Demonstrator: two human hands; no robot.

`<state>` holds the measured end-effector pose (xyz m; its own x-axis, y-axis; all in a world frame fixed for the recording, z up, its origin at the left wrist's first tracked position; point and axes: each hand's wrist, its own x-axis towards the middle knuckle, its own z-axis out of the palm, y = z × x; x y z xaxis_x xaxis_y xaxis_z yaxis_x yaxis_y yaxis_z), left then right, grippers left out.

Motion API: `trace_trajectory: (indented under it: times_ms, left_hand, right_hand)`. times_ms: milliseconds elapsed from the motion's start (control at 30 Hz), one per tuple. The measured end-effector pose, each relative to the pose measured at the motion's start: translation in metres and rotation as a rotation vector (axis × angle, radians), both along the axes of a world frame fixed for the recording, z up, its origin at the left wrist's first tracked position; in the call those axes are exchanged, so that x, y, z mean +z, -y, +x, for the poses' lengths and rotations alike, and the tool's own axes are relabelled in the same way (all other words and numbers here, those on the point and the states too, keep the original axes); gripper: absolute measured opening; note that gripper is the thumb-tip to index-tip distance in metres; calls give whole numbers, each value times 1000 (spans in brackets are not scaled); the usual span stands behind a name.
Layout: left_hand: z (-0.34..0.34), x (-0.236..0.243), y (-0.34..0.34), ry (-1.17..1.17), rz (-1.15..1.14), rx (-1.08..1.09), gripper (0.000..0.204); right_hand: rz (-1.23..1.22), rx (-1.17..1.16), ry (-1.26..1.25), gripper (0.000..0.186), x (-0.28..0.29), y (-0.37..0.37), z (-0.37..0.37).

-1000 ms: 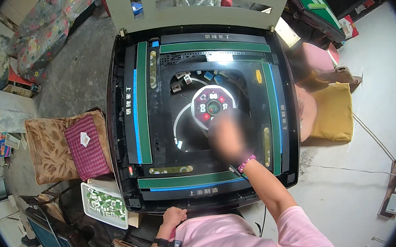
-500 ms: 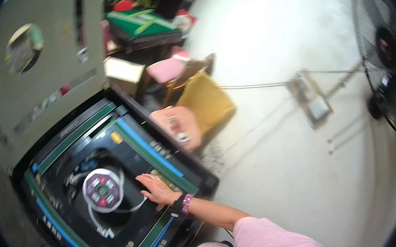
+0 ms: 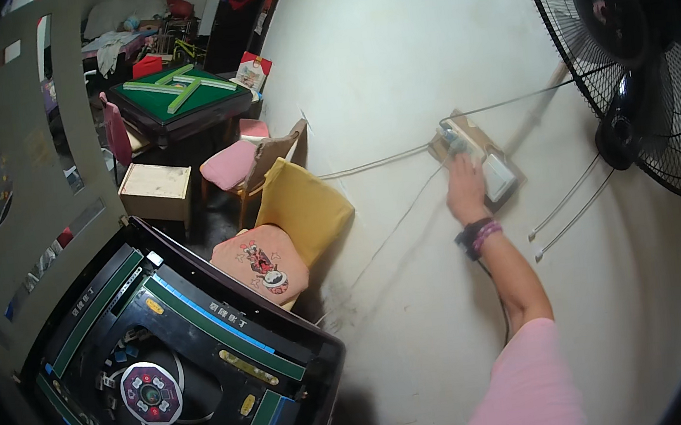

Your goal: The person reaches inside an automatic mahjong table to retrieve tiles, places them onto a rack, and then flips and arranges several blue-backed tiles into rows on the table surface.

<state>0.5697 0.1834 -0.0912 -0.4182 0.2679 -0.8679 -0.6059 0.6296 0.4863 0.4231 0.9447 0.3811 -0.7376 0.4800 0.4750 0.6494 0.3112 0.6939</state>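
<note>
Right hand: the right hand [image 3: 466,187] is stretched far out to the right at the end of a bare forearm with a dark wristband and beaded bracelet [image 3: 478,237]; the fingers are laid flat and spread, clamped on nothing.
Thing touched: a white multi-socket power strip on a brown board [image 3: 474,157], lying on the pale concrete floor [image 3: 391,58]; the fingertips rest on its near left edge.
Direction from the grip: the strip lies just ahead of and slightly right of the fingertips, touching them.
Long axis: the strip runs obliquely, from upper left to lower right, roughly crosswise to the line of the forearm.
Cables: a thin grey cord [image 3: 368,162] runs leftward from the strip toward the chairs; two white cords [image 3: 565,199] lie to its right, apart from the hand.
Nearer hand: only the right hand is seen; the left hand is out of view, so its grip cannot be told.
Surroundings: a black standing fan with wire guard [image 3: 631,57] is just beyond the strip; an opened black automatic mahjong table with green and blue trim [image 3: 181,354] is well apart at lower left; a yellow-backed chair with pink cushion [image 3: 277,236] stands between them.
</note>
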Motion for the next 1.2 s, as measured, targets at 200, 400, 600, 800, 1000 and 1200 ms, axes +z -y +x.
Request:
trace_trajectory:
  times_ms: [200,400,600,800,1000,1200]
  left_hand:
    - [7,3,-9,15,-58,62,45]
    - [-6,42,-29,-99,-8,16,48]
    - [30,-90,19,-343,97,-414,30]
    - [10,13,-23,201,-66,313,42]
    - [17,9,-15,175,-93,265,41]
    - [20,6,-19,150,-110,254,42]
  right_hand:
    - [96,-234,239,45,21,-31,18]
    - [132,-3,223,44,-8,-68,24]
    - [-134,163,-24,43,47,-92,37]
    - [33,-34,191,61,22,-70,21]
    - [-40,-26,176,63,26,-45,28]
    - [81,124,222,54,23,-61,43]
